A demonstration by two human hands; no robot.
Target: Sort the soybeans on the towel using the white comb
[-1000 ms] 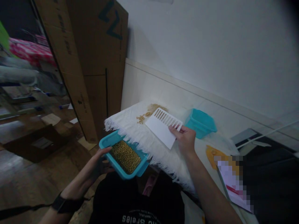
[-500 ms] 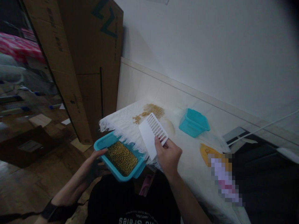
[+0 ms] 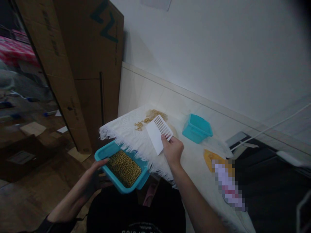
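Observation:
A blue plastic container (image 3: 116,182) of yellowish soybeans (image 3: 125,168) sits just below the table's fringed edge. My left hand (image 3: 96,174) grips its left rim, thumb on top and fingers underneath. Between the thumb and fingers of my right hand (image 3: 173,150) is a flat white slotted scraper (image 3: 155,136), tilted over the white cloth (image 3: 121,127). Just beyond the scraper lies a loose spread of soybeans (image 3: 155,114), partly covered by it.
A smaller blue container (image 3: 197,129) stands on the table at the right, near the wall. Closer to me lie a yellow packet (image 3: 207,158) and a blurred-out item. A tall cardboard box (image 3: 94,97) rises at the left.
The scraper and my right hand have shifted slightly up over the cloth, away from the container. My left hand still holds the container. The whole view has moved a little.

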